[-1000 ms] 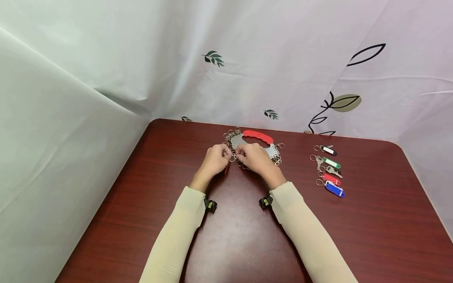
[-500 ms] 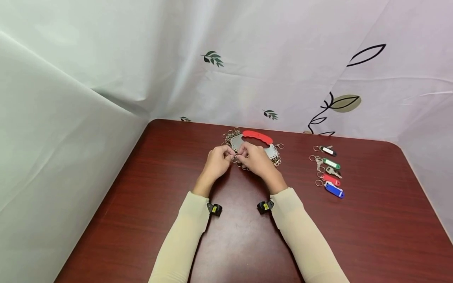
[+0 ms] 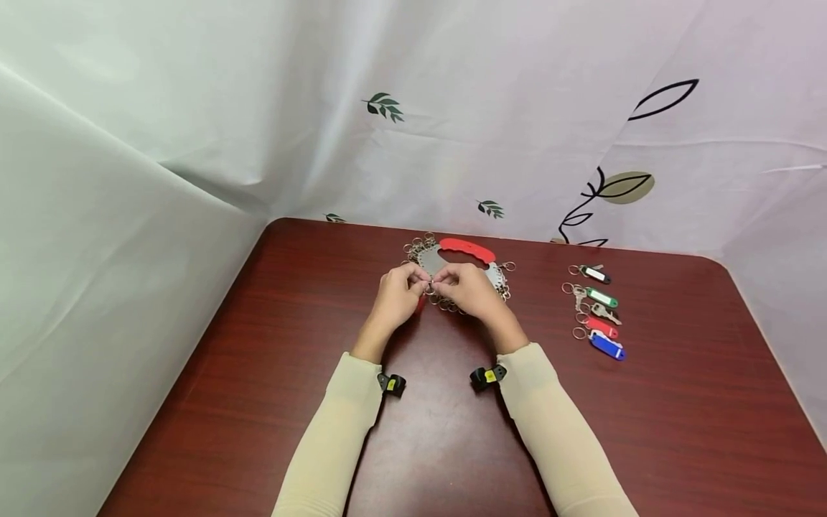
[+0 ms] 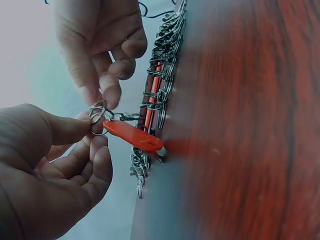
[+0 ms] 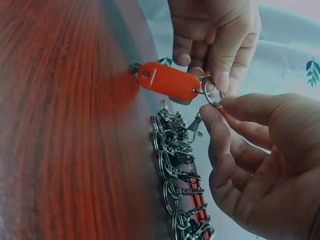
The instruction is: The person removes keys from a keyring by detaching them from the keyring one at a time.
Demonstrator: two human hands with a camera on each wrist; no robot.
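My left hand (image 3: 395,296) and right hand (image 3: 470,289) meet fingertip to fingertip at the front left of a grey metal key holder (image 3: 429,260) with a red handle (image 3: 468,249). Each pinches metal key rings (image 5: 214,103) between thumb and index finger; the rings overlap in both wrist views. From them hangs a red key tag (image 4: 131,135), with a key's dark end (image 5: 134,67) showing past it. Beside the rings a small metal clip (image 4: 126,117) reaches toward the holder. Fingertips hide part of the rings.
Several clips and rings (image 5: 172,190) line the holder's edge. On the right of the dark red table (image 3: 271,431) lie keys with a black tag (image 3: 596,274), a green tag (image 3: 601,297), a red tag (image 3: 602,327) and a blue tag (image 3: 607,346). A white curtain (image 3: 310,129) stands behind.
My left hand has moved right, and its fingertips have come together with those of my right hand at the rings. The tagged keys on the right have stayed put.
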